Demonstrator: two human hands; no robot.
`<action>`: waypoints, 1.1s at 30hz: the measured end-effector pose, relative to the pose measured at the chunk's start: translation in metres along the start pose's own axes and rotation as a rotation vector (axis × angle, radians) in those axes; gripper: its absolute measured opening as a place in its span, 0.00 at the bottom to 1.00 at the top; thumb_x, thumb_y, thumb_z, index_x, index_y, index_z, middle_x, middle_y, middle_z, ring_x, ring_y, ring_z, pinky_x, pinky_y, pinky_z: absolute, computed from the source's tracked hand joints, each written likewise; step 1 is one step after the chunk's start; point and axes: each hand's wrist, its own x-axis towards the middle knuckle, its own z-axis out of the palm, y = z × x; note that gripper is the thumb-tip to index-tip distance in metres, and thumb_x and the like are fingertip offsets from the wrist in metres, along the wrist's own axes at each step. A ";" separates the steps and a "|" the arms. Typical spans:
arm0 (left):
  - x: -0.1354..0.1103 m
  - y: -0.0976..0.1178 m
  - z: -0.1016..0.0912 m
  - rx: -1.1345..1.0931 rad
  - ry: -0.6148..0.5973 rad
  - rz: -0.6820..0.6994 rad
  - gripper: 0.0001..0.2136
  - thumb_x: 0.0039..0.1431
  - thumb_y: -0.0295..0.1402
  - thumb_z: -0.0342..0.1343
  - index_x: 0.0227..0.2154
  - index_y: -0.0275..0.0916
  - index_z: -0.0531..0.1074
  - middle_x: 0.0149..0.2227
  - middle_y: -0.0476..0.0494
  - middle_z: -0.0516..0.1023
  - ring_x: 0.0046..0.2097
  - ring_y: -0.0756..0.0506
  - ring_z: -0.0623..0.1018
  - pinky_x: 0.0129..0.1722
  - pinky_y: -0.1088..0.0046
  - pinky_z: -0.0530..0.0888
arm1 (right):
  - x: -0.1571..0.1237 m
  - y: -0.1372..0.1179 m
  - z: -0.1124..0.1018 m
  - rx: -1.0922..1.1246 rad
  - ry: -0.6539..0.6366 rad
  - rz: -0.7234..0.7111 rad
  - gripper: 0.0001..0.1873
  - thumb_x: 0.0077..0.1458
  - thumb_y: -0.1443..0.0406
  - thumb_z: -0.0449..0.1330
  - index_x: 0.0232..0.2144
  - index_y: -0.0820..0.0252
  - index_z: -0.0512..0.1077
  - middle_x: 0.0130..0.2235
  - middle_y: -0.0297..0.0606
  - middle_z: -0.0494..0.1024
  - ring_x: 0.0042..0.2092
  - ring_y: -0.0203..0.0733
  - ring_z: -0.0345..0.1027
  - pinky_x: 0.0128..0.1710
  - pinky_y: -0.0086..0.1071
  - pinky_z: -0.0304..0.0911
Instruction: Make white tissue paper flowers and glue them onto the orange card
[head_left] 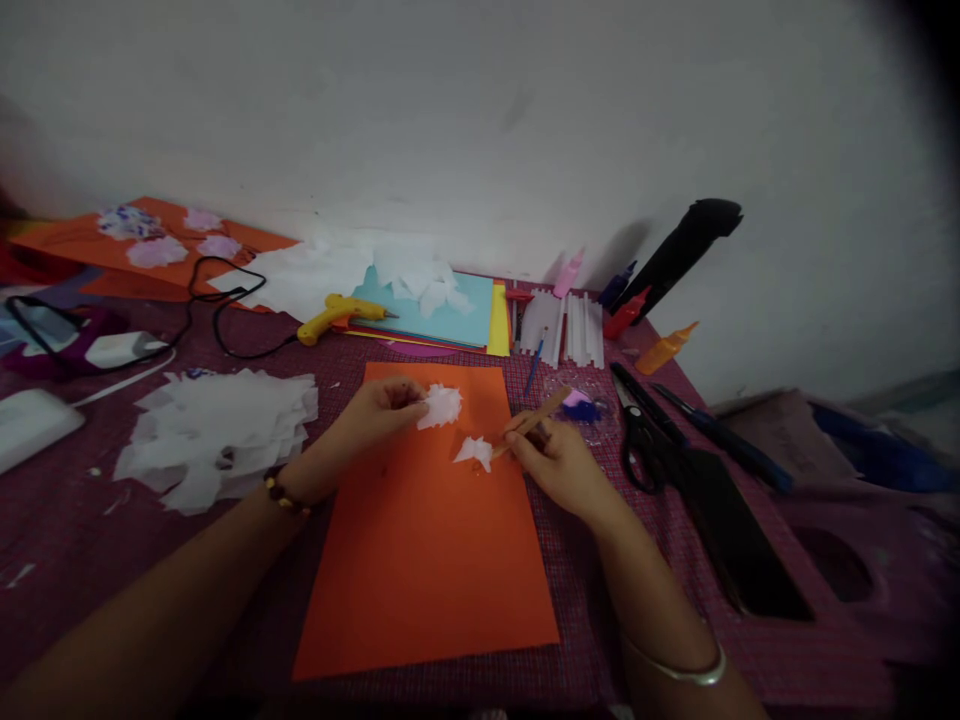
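An orange sheet of paper (442,560) lies on the cloth in front of me. Over its upper part my left hand (386,410) pinches a crumpled white paper piece (441,406) by its left edge. My right hand (551,450) is closed round a flat wooden stick (553,400), held slantwise near the sheet's right edge. The stick's lower end meets or comes close to a second white paper piece (475,453) on the orange sheet; exact contact is hard to make out. Behind my right hand sits a clear palette (581,405) with pink and blue paint.
On the left are a pile of white paper cutouts (217,435) and a white adapter (34,425). A yellow glue gun (341,315) with a black cord lies behind. Black scissors (641,440), a knife (724,440) and an orange paint bottle (666,348) are at right.
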 end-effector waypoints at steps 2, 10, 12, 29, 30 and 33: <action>0.001 -0.001 0.000 0.012 -0.006 0.000 0.08 0.46 0.36 0.55 0.25 0.36 0.66 0.22 0.55 0.64 0.23 0.54 0.63 0.22 0.79 0.59 | 0.001 0.001 0.001 -0.012 0.019 -0.005 0.07 0.56 0.67 0.52 0.30 0.60 0.70 0.27 0.33 0.72 0.27 0.35 0.63 0.28 0.29 0.55; 0.005 -0.009 -0.001 0.035 -0.021 0.033 0.07 0.47 0.35 0.54 0.24 0.36 0.66 0.21 0.55 0.62 0.22 0.55 0.61 0.22 0.79 0.55 | 0.001 0.005 -0.003 0.108 0.081 0.024 0.07 0.57 0.64 0.53 0.32 0.60 0.69 0.29 0.35 0.72 0.28 0.36 0.64 0.28 0.29 0.59; 0.004 -0.008 -0.001 0.045 -0.023 0.023 0.07 0.47 0.35 0.54 0.23 0.36 0.66 0.21 0.55 0.61 0.22 0.55 0.61 0.22 0.79 0.55 | -0.001 0.003 -0.004 0.187 0.094 0.044 0.06 0.57 0.63 0.53 0.31 0.60 0.67 0.27 0.34 0.71 0.27 0.36 0.64 0.27 0.29 0.59; 0.003 0.000 0.001 0.037 0.012 -0.005 0.10 0.44 0.38 0.54 0.21 0.37 0.62 0.20 0.55 0.60 0.22 0.54 0.60 0.22 0.79 0.56 | 0.000 0.004 0.005 0.045 0.094 -0.014 0.07 0.57 0.65 0.53 0.32 0.60 0.70 0.29 0.35 0.74 0.30 0.37 0.68 0.29 0.28 0.59; 0.004 -0.001 0.001 0.041 0.008 -0.004 0.10 0.44 0.38 0.54 0.21 0.38 0.62 0.20 0.55 0.59 0.22 0.54 0.60 0.22 0.79 0.55 | 0.000 0.005 0.006 0.057 0.105 -0.018 0.07 0.57 0.65 0.53 0.32 0.60 0.70 0.29 0.36 0.74 0.30 0.38 0.68 0.30 0.29 0.60; 0.006 -0.007 0.001 0.075 -0.007 0.017 0.09 0.45 0.37 0.53 0.20 0.38 0.61 0.20 0.55 0.58 0.22 0.54 0.59 0.22 0.78 0.54 | 0.001 0.006 0.009 0.082 0.119 -0.042 0.07 0.57 0.65 0.53 0.31 0.60 0.70 0.31 0.37 0.76 0.33 0.39 0.70 0.33 0.30 0.62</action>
